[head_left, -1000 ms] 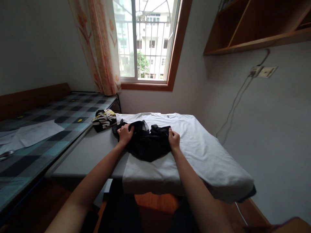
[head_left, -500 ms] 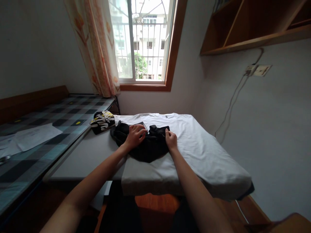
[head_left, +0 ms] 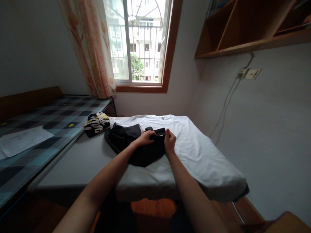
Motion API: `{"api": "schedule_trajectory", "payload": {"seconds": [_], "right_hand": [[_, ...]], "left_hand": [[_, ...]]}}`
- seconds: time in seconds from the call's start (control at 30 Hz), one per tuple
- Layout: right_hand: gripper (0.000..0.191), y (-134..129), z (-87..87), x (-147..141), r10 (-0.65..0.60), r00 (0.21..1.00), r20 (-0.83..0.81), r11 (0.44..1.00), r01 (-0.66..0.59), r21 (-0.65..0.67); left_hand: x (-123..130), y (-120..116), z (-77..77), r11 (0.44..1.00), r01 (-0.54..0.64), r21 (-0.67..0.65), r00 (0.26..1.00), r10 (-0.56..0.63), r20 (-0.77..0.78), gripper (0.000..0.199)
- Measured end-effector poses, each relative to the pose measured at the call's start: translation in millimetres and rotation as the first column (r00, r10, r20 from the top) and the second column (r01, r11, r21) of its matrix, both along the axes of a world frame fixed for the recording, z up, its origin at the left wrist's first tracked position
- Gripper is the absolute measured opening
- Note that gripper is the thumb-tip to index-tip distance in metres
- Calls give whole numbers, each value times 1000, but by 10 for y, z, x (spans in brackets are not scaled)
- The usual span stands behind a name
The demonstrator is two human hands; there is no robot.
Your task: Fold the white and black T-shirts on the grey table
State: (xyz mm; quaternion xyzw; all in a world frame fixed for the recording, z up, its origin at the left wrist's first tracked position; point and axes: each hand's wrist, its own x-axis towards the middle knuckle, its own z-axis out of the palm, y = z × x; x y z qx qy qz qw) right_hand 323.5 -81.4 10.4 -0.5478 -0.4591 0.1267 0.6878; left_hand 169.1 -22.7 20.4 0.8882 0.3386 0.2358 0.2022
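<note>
A soft black cloth [head_left: 145,155], bunched with loose folds, lies on the table in front of me. Its kind is hard to make out; a small white mark shows near its upper right edge. My right hand [head_left: 170,139] is closed on that right edge, thumb up. My left hand [head_left: 145,137] reaches in from the left, its fingers bent onto the cloth's upper edge close to my right hand. The left fingertips are partly hidden in the dark folds. Under the cloth a white T-shirt [head_left: 194,149] is spread over the table.
A bundled black, white and yellow patterned cloth [head_left: 97,123] sits at the table's [head_left: 73,165] back left. Left of it is a bed with a checked cover [head_left: 80,105] and papers [head_left: 25,140]. Shelves [head_left: 247,47] hang on the right wall above a socket with a cord [head_left: 228,103].
My left hand has moved right along the black cloth, closer to my right hand, and its fingers have bent in. The right hand still grips the edge. The view has shifted slightly.
</note>
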Motion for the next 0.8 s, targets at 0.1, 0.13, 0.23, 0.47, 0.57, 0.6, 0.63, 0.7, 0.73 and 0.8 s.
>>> {"api": "schedule_trajectory", "payload": {"seconds": [0.1,0.13,0.23,0.47,0.57,0.6,0.63,0.7,0.73,0.8], "right_hand": [[58,0,9,0,-40,999,-4,999,40,3],[58,-2,13,4,-72,997,-9,997,72,0],[59,-11,23,33,-198,979,-40,980,197,-31],[61,32,-31,108,-245,970,-6,966,243,-90],[61,64,-68,116,-214,977,14,973,214,-87],[61,74,-79,118,-211,977,10,974,211,-87],[60,82,-88,120,-209,978,3,974,209,-87],[60,94,-104,124,-203,979,-9,976,201,-83],[59,97,-110,125,-196,980,-11,978,195,-80],[58,97,-115,121,-183,983,-7,981,182,-74]], "left_hand": [[-48,-4,-19,987,-162,16,977,158,142,19],[-69,-5,-3,978,-205,20,961,198,191,16],[-141,-12,120,955,-293,47,914,266,306,15],[-396,-61,439,983,104,-148,954,-57,293,23],[-470,-44,370,953,166,-253,942,-78,327,20],[-480,-29,327,949,165,-268,935,-63,349,21],[-484,-12,280,946,160,-281,929,-48,366,25],[-479,18,197,945,136,-297,928,-16,373,30],[-475,27,165,946,126,-298,930,-9,366,31],[-467,28,125,949,137,-285,936,-30,350,30]]}}
